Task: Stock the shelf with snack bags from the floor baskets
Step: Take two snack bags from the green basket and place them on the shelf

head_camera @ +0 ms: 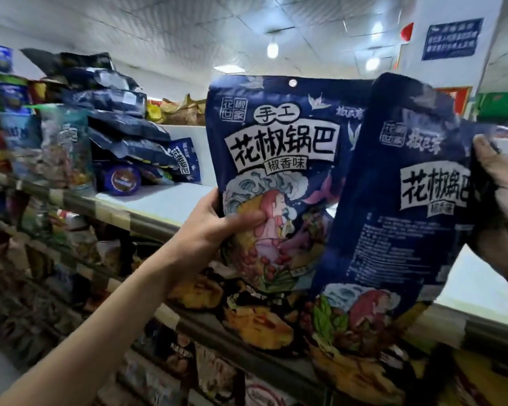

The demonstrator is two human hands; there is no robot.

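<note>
Two dark blue snack bags with white label panels are held up in front of the top shelf (170, 200). My left hand (217, 227) grips the left bag (276, 177) at its lower left edge, thumb across the front. The right bag (399, 218) overlaps the left one and tilts toward me; my right hand (502, 200) holds it by its right edge. A stack of the same blue bags (121, 127) lies on the top shelf at the left. The floor baskets are out of view.
Lower shelves (188, 320) below my arms are packed with mixed snack packets. More bags crowd the far left of the top shelf (62, 148). A white divider panel (194, 148) stands behind the stack. A white pillar with a blue notice (452, 38) rises at the right.
</note>
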